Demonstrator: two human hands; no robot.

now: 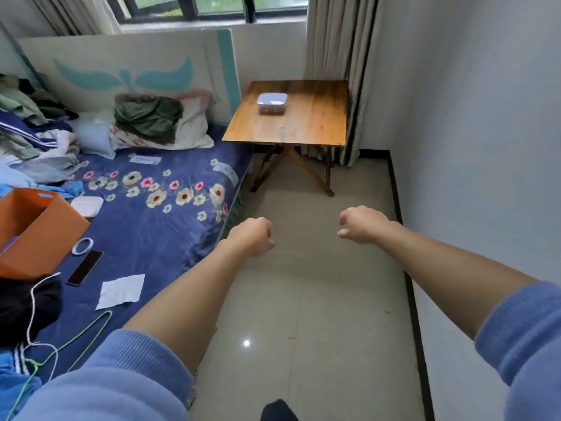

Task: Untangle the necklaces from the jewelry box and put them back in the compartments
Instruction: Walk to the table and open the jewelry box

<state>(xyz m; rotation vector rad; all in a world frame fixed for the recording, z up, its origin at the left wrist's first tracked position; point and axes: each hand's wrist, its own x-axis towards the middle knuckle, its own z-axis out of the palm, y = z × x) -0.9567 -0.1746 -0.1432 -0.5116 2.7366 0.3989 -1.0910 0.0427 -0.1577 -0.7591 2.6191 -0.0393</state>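
A small clear jewelry box [272, 103] with a white lid sits shut on a wooden folding table [315, 123] at the far end of the room. Its contents are too small to make out, and no necklaces show. Both my arms stretch forward over the tiled floor, well short of the table. My left hand [254, 237] is curled into a loose fist with nothing in it. My right hand [359, 224] hangs with fingers bent and slightly apart, also holding nothing.
A bed [158, 226] with a blue floral cover runs along the left, strewn with clothes, an orange box [36, 229], a phone [85, 267] and cords. A white wall [473, 147] bounds the right. Curtains [334, 71] hang behind the table.
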